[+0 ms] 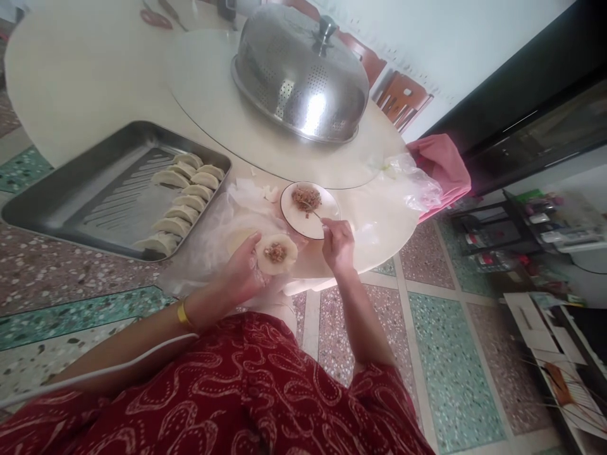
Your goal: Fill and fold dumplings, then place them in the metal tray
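Observation:
My left hand [243,270] cups a round dumpling wrapper [277,254] with a dab of minced meat filling in its middle. My right hand [337,243] grips a thin utensil [317,216] whose tip reaches into the meat on a small white plate [327,212]. The plate stands on the round white table [95,76] just beyond both hands. A metal tray [61,196] to the left carries several folded dumplings [183,202] in rows. Loose wrappers [246,193] lie on plastic between the tray and the plate.
A perforated steel dome cover [301,76] sits on the turntable [203,95] at the table's centre. Clear plastic [412,183] and a pink cloth [441,167] lie at the right edge. Wooden chairs [401,95] stand behind. Shelves with clutter [545,234] line the terrazzo floor at right.

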The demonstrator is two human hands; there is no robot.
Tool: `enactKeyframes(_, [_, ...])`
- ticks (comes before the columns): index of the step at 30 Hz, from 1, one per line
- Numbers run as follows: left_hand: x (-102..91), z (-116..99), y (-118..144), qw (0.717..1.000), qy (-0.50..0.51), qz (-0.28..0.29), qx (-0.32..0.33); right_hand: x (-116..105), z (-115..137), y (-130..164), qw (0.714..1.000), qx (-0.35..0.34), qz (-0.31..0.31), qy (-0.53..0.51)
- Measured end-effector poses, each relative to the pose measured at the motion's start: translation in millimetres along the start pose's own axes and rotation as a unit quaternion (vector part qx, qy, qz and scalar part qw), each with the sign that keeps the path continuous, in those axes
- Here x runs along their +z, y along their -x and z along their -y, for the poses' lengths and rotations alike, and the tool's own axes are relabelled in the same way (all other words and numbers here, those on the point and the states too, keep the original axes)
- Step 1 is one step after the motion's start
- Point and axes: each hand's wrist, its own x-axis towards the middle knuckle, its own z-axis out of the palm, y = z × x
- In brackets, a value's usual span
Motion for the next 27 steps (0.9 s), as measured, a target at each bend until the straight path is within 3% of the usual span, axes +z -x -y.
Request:
enactKeyframes(10, [-5.5,0,-3,1.0,0.021,0.017,-0.007,-10,12,6,0.994,0.095,0.028,-0.047])
enactKeyframes(17, [-18.5,3,-11,0.999,0.022,0.031,-0.014,-16,11,9,0.944,0.302,-0.041,-0.124])
enactKeyframes(23, [-16.0,3,-12,1.0,0.023,0.02,0.001,-10,13,9,0.951,0.289,-0.008,-0.111])
enactKeyframes(27, [-18.6,3,-17,0.999,0.029,0.027,-0.002,-11,18,12,0.922,0.354,-0.003,-0.159])
